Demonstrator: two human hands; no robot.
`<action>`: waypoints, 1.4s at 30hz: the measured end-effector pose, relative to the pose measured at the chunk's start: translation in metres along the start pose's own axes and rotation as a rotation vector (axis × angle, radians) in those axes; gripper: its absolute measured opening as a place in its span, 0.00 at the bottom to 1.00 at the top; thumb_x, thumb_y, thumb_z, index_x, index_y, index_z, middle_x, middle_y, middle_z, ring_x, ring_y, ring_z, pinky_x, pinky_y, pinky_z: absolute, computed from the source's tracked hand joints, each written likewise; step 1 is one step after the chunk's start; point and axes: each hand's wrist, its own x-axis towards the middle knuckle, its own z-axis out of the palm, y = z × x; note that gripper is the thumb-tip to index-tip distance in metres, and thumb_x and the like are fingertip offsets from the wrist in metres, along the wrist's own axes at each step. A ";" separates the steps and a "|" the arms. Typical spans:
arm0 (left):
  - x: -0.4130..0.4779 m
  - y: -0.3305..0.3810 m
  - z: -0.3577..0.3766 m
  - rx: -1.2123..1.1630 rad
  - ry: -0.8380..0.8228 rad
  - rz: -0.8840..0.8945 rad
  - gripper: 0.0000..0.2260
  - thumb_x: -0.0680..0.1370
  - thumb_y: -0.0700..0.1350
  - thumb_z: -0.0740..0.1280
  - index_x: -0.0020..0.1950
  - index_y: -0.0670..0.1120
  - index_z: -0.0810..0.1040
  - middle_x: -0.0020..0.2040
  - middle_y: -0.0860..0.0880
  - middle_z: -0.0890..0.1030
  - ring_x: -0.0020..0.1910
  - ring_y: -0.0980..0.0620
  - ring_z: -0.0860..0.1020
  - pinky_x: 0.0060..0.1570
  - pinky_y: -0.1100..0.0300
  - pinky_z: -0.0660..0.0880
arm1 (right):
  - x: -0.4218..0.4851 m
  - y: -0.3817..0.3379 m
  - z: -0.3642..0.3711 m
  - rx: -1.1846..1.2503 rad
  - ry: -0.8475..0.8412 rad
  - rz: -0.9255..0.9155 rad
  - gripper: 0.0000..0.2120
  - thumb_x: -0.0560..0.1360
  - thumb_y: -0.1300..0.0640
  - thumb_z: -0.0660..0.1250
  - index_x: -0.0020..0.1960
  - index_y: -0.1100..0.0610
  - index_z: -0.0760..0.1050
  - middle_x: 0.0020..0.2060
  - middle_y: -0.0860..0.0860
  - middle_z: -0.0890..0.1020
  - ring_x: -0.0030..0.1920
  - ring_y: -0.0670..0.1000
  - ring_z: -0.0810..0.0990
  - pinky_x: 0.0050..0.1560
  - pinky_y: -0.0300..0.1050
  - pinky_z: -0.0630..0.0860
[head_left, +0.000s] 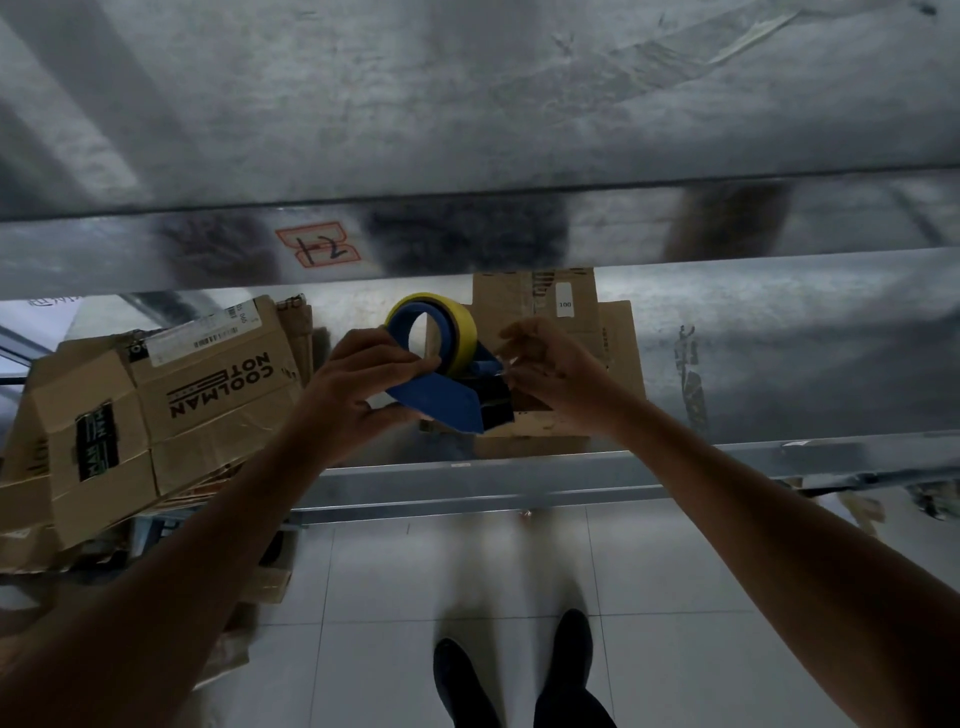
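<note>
A blue tape dispenser (441, 400) with a yellow roll of tape (457, 322) is held over the lower metal shelf. My left hand (358, 384) grips its blue body from the left, thumb across the roll's hub. My right hand (550, 369) is at the dispenser's right end with curled fingers that seem to pinch the loose clear tape end (501, 364). A flattened cardboard piece (571, 322) with a white "100" sticker lies on the shelf behind and under both hands.
A stack of flattened cardboard boxes (156, 415) printed "COOLMAN NOTE" fills the shelf's left side. The upper metal shelf (467, 244) overhangs, carrying a red-outlined label. The shelf's front rail (519, 467) runs across. Below are the white tiled floor (675, 597) and my dark shoes (519, 675).
</note>
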 end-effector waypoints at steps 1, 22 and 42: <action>0.002 0.001 0.000 0.001 0.004 0.006 0.21 0.73 0.51 0.71 0.62 0.40 0.81 0.55 0.46 0.83 0.59 0.47 0.73 0.65 0.67 0.64 | 0.000 -0.003 -0.002 0.044 -0.038 0.022 0.16 0.81 0.65 0.66 0.62 0.48 0.72 0.55 0.49 0.80 0.56 0.45 0.83 0.54 0.43 0.82; 0.004 0.005 -0.011 -0.056 -0.004 -0.123 0.26 0.76 0.62 0.66 0.62 0.42 0.81 0.54 0.55 0.79 0.59 0.56 0.71 0.61 0.70 0.66 | 0.000 0.002 -0.017 0.019 0.000 0.030 0.03 0.80 0.59 0.67 0.48 0.56 0.79 0.42 0.55 0.84 0.46 0.56 0.83 0.53 0.57 0.80; 0.018 0.014 -0.023 -0.089 -0.101 -0.137 0.23 0.73 0.59 0.69 0.58 0.43 0.81 0.50 0.49 0.82 0.51 0.53 0.76 0.50 0.51 0.78 | 0.001 -0.008 -0.010 0.110 0.101 -0.028 0.04 0.81 0.59 0.67 0.47 0.57 0.76 0.41 0.62 0.83 0.40 0.55 0.82 0.43 0.46 0.79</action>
